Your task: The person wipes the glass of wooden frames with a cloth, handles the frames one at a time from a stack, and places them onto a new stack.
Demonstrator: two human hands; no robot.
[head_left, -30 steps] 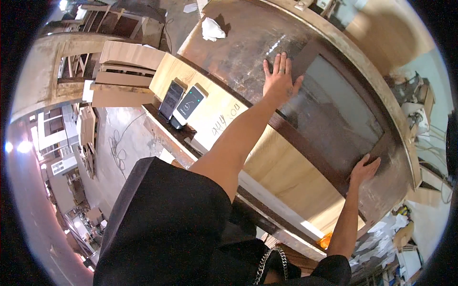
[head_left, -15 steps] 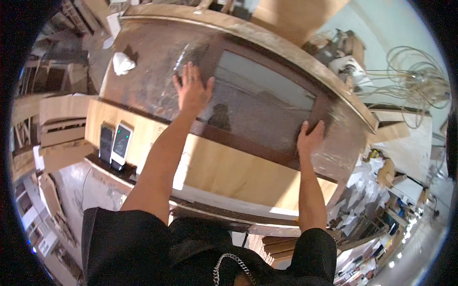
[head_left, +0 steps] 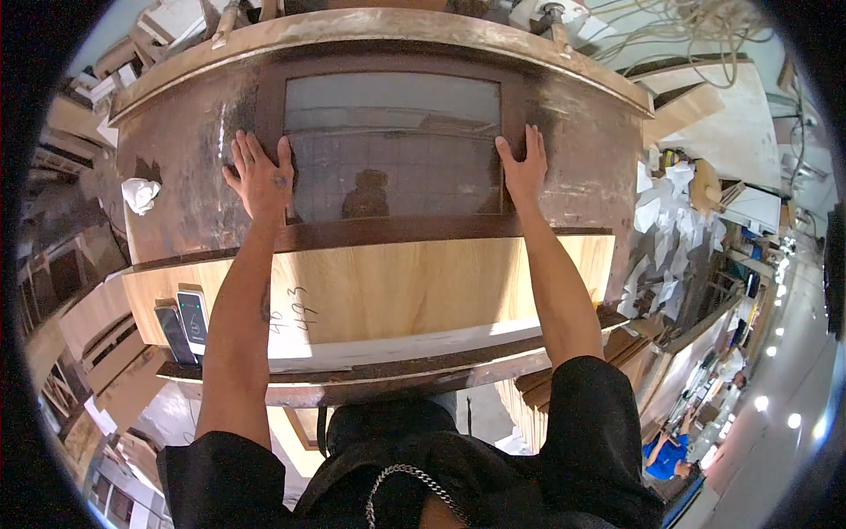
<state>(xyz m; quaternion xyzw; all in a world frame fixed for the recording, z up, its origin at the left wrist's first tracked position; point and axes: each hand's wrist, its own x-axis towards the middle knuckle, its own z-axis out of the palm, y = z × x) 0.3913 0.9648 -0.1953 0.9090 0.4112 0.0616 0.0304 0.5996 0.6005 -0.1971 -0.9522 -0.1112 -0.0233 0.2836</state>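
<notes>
A dark brown wooden frame (head_left: pixel 388 231) with a glass pane (head_left: pixel 397 150) lies flat on a stained brown workbench (head_left: pixel 176 150). My left hand (head_left: pixel 257 175) rests flat on the frame's left side, fingers spread. My right hand (head_left: pixel 522 166) presses flat on the frame's right side, fingers together. Neither hand grips anything. A light wooden board (head_left: pixel 379 286) with pencil marks lies under the frame's near edge, between my forearms.
Two phones (head_left: pixel 183 324) lie on the board's left end. A crumpled white rag (head_left: pixel 141 194) sits at the bench's left. Paper scraps (head_left: pixel 656 212) and boards litter the right side. Coiled cord (head_left: pixel 687 35) hangs at the top right. Another person in blue (head_left: pixel 665 450) is far right.
The view has swung round so the bench lies square in front of me. Both hands have stayed flat on the frame's two sides.
</notes>
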